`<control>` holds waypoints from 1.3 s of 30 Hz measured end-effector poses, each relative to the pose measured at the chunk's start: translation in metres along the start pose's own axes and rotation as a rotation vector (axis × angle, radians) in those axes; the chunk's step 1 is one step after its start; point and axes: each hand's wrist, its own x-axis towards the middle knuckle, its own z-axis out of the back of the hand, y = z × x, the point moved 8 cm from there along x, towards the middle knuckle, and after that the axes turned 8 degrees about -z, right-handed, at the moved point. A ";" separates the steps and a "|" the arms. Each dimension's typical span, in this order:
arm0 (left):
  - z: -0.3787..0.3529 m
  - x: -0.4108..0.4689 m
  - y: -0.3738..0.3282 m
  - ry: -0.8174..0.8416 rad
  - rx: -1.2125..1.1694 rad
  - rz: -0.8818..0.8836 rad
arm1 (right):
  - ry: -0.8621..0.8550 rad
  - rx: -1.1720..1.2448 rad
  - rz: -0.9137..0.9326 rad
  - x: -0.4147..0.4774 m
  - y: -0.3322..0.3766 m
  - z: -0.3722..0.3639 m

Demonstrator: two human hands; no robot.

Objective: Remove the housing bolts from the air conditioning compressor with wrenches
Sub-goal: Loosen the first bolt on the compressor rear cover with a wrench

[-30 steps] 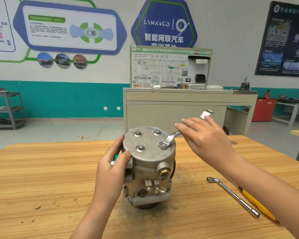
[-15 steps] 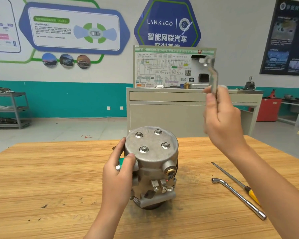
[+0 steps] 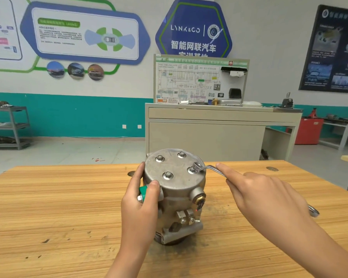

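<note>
The grey air conditioning compressor [image 3: 175, 197] stands upright on the wooden table [image 3: 58, 207]. Its flat top cover carries several hex bolts, among them a front bolt [image 3: 167, 175] and a right bolt [image 3: 191, 169]. My left hand [image 3: 141, 203] grips the compressor's left side, thumb on the cover's edge beside a green cap [image 3: 143, 191]. My right hand [image 3: 263, 193] holds a silver offset wrench [image 3: 211, 169], index finger stretched along its shaft. The wrench's ring end lies at the right bolt; whether it sits fully over the head I cannot tell.
A metal tool end [image 3: 313, 212] peeks out on the table behind my right forearm. A beige training bench [image 3: 209, 135] with a wiring panel stands beyond the table. A grey shelf rack [image 3: 10, 127] is at far left, a red cabinet [image 3: 309, 131] at right.
My right hand lifted the wrench off the right bolt, raised it in the air, and has now brought its ring end back down to that bolt. My left hand stayed on the compressor.
</note>
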 end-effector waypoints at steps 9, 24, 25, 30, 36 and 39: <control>-0.001 -0.001 0.003 -0.041 -0.008 -0.045 | 0.027 -0.166 0.057 -0.011 0.037 0.021; -0.002 -0.002 0.004 -0.021 0.018 -0.058 | -0.053 -0.163 0.170 -0.022 0.038 0.026; -0.002 -0.002 0.003 -0.018 0.019 -0.052 | 0.004 -0.242 0.151 -0.017 0.041 0.025; -0.003 -0.001 0.007 -0.021 -0.021 -0.020 | 0.217 -0.225 0.186 -0.011 0.049 0.012; -0.002 -0.002 0.011 -0.022 -0.045 -0.025 | 0.319 -0.325 0.100 -0.022 0.054 0.015; -0.004 -0.001 0.009 -0.009 -0.042 -0.032 | 0.137 -0.224 0.120 -0.010 0.051 0.020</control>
